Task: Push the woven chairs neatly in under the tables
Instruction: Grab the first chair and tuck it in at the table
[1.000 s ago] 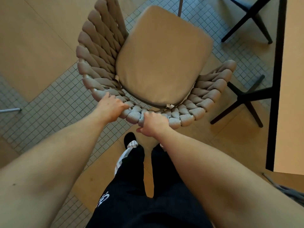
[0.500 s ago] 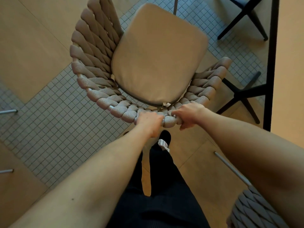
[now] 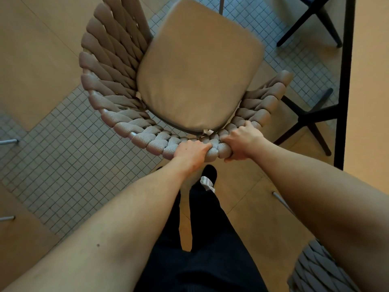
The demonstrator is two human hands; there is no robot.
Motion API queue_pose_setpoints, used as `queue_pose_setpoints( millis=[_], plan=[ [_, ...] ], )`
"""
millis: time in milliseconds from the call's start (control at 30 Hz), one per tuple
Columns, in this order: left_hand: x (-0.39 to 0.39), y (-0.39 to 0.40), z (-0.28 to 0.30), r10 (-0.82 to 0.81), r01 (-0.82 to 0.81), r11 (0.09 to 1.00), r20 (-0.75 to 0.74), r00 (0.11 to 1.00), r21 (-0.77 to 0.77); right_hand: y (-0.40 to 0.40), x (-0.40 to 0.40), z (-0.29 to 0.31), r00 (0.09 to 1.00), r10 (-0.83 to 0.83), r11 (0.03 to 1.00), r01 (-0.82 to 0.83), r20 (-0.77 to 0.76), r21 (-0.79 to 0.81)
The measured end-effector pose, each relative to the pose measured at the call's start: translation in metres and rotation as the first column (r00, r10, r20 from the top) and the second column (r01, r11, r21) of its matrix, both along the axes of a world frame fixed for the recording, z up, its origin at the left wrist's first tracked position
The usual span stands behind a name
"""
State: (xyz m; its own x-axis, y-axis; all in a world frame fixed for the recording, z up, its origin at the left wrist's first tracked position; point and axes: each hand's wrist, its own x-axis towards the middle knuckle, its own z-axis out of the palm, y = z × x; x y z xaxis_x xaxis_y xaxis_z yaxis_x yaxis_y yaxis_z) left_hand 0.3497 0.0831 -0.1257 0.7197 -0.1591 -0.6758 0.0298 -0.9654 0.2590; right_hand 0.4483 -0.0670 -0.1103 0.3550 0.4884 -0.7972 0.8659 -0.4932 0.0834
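Gripping the back rim of the woven chair [image 3: 117,95], left hand [image 3: 190,153] and right hand [image 3: 242,142] sit close together, fingers curled over the braid, likely to steer it. Chair stands clear of the table [image 3: 370,81] at right, seat cushion [image 3: 197,68] not yet under it.

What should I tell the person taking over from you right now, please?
Left hand and right hand both grip the back rim of the woven chair, side by side.
The chair stands on the floor, its seat cushion wholly in the open, left of the table edge.
Done: chair gripped. Left: push it in under a table, then the grey woven chair at lower right.
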Motion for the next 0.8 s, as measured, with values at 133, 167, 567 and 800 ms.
queue_pose_setpoints(
  millis=[133, 167, 567, 800],
  plan=[
    [-0.008, 0.027, -0.001, -0.064, 0.064, 0.998, -0.002, 0.998, 0.018, 0.020, -0.020, -0.002, 0.994, -0.098, 0.995, 0.098, -0.040, 0.004],
    [-0.010, 0.036, 0.000, -0.087, 0.088, 0.996, -0.011, 0.996, 0.027, 0.027, -0.026, -0.003, 0.990, -0.129, 0.991, 0.130, -0.049, 0.016],
    [-0.011, 0.142, 0.014, -0.504, 0.484, 0.808, -0.034, 0.863, 0.336, 0.109, -0.096, -0.006, 0.827, -0.509, 0.821, 0.550, -0.238, 0.153],
    [0.000, 0.131, 0.013, -0.292, 0.347, 0.810, -0.189, 0.938, 0.472, 0.098, -0.090, -0.005, 0.868, -0.417, 0.856, 0.475, -0.270, 0.203]
  ],
)
